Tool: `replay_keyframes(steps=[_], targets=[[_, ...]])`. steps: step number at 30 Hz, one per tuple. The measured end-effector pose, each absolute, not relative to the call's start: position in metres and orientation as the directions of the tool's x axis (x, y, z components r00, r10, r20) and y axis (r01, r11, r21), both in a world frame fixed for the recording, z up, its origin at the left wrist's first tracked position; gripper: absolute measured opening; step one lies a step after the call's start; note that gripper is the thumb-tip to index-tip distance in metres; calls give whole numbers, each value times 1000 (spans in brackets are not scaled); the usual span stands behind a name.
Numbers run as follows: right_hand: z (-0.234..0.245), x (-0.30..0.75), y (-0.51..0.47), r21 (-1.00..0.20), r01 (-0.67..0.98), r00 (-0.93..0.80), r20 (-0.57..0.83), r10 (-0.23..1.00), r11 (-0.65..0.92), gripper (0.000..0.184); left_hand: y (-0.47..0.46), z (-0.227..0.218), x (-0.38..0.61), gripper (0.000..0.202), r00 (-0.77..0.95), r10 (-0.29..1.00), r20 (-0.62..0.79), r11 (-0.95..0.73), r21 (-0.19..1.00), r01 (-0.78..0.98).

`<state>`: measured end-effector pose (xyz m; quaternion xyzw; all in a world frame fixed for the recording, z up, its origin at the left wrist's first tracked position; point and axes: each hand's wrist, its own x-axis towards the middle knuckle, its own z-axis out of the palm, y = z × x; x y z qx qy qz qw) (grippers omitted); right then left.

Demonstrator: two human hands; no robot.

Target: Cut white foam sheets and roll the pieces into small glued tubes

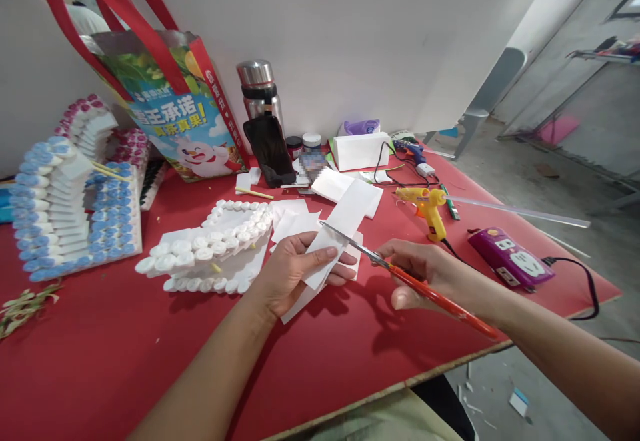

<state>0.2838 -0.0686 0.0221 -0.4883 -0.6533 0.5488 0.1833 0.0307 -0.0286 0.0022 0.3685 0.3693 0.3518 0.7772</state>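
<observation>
My left hand (295, 269) is closed on a long white paper strip (345, 221), thumb pressed across it, above the red table (150, 354). In my right hand (425, 271) are orange-handled scissors (400, 274); their blades point left and touch the strip's edge. Just left of my left hand lies a white craft piece lined with white bottle caps (215, 244). More white paper pieces (295, 221) lie under and behind the strip.
A yellow glue gun (427, 204), a purple power strip (507, 258) with black cord, a clear stick (520, 211), a white box (361, 150), a black phone (270, 151), a steel flask (257, 91), a red-handled bag (170, 101) and blue-capped models (70, 208) stand around. The table edge runs front right.
</observation>
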Motion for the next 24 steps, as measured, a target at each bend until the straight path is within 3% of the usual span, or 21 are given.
replay_keyframes(steps=[18, 21, 24], targets=[[20, 288, -68, -855, 516, -377, -289, 880, -59, 43, -27, 0, 28, 21, 498, 812, -305, 461, 859, -225], [24, 296, -75, -674, 738, -270, -253, 929, 30, 35, -25, 1, 28, 29, 358, 912, -201, 304, 916, -260], [24, 303, -81, -277, 956, -146, -174, 974, 94, 31, -22, 1, 28, 44, 169, 984, -52, 104, 942, -319]])
